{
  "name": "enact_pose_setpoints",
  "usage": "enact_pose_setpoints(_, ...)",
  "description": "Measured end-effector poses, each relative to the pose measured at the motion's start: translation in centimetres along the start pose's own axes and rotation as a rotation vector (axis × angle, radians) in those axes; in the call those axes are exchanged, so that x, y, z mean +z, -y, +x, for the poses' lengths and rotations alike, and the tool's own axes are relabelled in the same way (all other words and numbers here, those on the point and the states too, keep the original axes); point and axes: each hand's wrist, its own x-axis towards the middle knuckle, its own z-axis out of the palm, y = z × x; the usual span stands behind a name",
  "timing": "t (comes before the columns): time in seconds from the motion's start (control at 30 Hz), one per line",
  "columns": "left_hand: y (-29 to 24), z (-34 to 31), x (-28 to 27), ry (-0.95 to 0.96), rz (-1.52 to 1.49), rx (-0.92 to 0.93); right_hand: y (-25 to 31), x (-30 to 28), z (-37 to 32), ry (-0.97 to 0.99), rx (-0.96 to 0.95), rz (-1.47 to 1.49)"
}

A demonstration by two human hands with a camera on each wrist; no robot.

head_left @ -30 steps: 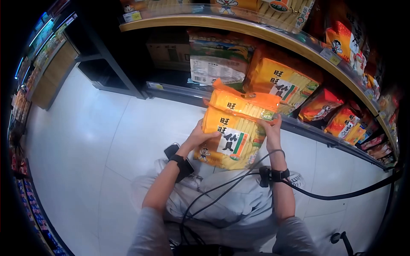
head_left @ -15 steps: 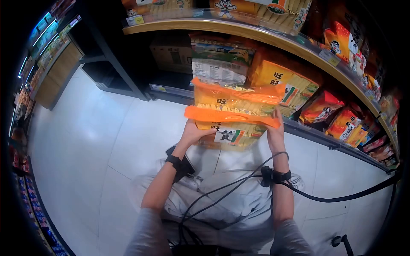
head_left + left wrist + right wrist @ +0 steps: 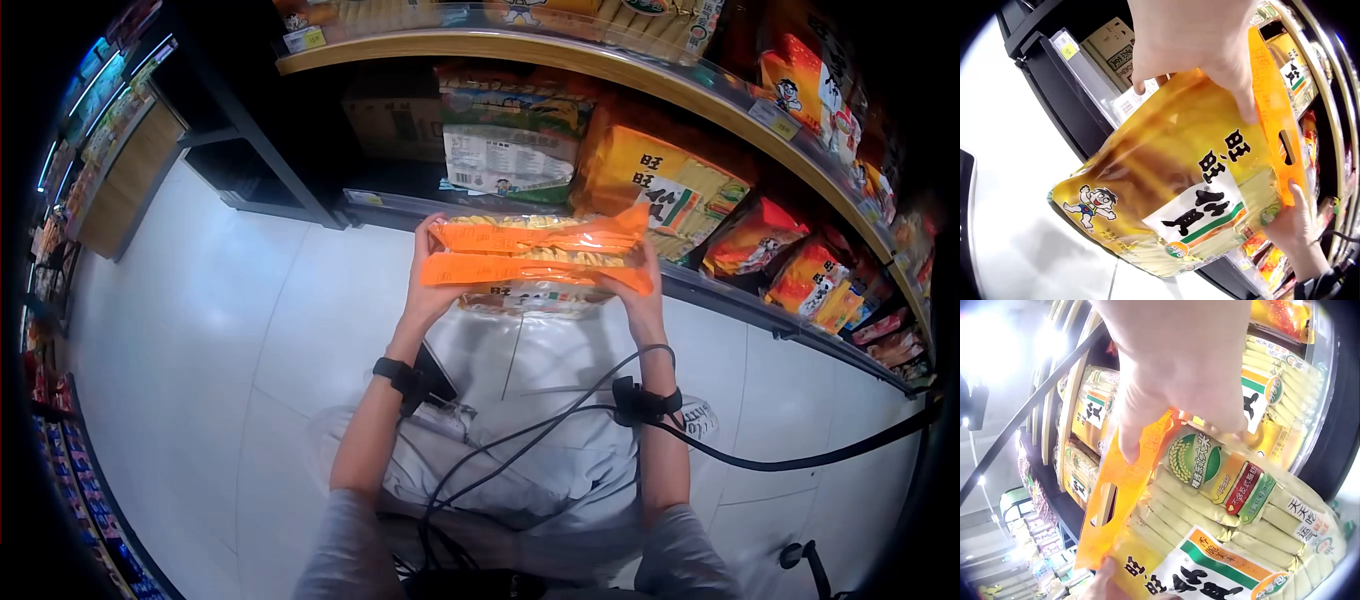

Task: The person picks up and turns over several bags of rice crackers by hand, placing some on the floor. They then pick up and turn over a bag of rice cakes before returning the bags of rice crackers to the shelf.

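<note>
Two yellow rice cracker bags (image 3: 540, 295) with orange handle strips are held together, front to back, above the floor. The left hand (image 3: 432, 285) grips their left end. In the left wrist view its thumb lies on the front bag's yellow face (image 3: 1166, 137), and fingers show behind the top edge. My right hand (image 3: 640, 275) holds the other end. The right wrist view shows that thumb over the orange handle strip (image 3: 1138, 465), near the wrapped crackers seen through the clear film. The rear bag is mostly hidden by the front one.
Ahead, the low shelf holds another cracker bag (image 3: 660, 190), a green-and-white bag (image 3: 515, 135) and red snack bags (image 3: 755, 240). A wooden shelf edge (image 3: 540, 45) overhangs them. Black cables (image 3: 520, 440) run from the right wrist across the lap. A phone-like dark slab (image 3: 437, 375) lies by the left forearm.
Both bags have tipped so their orange handle strips now face up toward the head camera and the printed front is foreshortened. The left hand has moved left and forward to the bags' upper corner.
</note>
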Motion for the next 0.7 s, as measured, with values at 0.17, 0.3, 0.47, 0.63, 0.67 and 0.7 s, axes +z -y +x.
enact_pose_setpoints(0.17,-2.2,0.4,0.1,-0.034,-0.042,0.009,1.2,0.8,-0.4,-0.085,0.056,-0.020)
enact_pose_setpoints(0.3,-2.1,0.8,-0.9,0.021,0.179,0.072,-0.1,0.4,0.2,-0.087,-0.041,-0.017)
enact_pose_setpoints(0.47,-3.7,1.3,-1.5,0.067,0.362,0.214,0.8,0.5,0.1,-0.095,0.006,-0.008)
enact_pose_setpoints(0.63,-5.2,1.2,-0.8,-0.030,0.325,0.092,0.7,0.5,0.1,-0.092,0.001,0.013)
enact_pose_setpoints(0.67,-5.0,1.2,-0.9,-0.031,0.324,0.090,0.7,0.6,0.1,-0.091,0.002,0.012)
enact_pose_setpoints(0.7,-4.9,1.3,-1.0,-0.031,0.355,0.092,0.9,0.7,0.1,-0.095,0.020,0.018)
